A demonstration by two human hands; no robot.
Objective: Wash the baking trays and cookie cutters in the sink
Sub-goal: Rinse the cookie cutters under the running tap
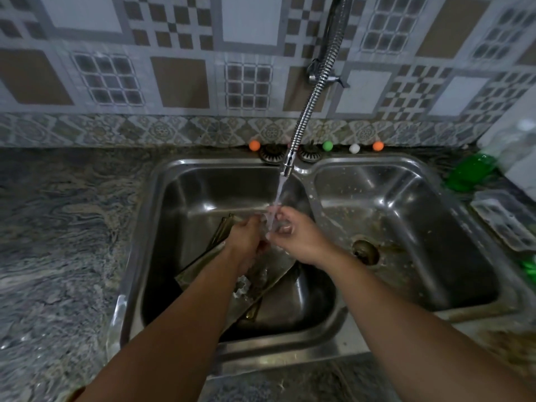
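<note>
I pinch a small clear cookie cutter [272, 220] under the running water [279, 192], my right hand [293, 236] curled around it and my left hand [246, 236] gripping its other edge, though blur hides the exact finger hold. Wet and slick, it could slip and drop onto the baking trays [232, 268] leaning in the left basin of the sink [162, 181], where another cutter [242, 285] lies. The stream off my hands could also splash over the rim onto the counter [72, 227]
</note>
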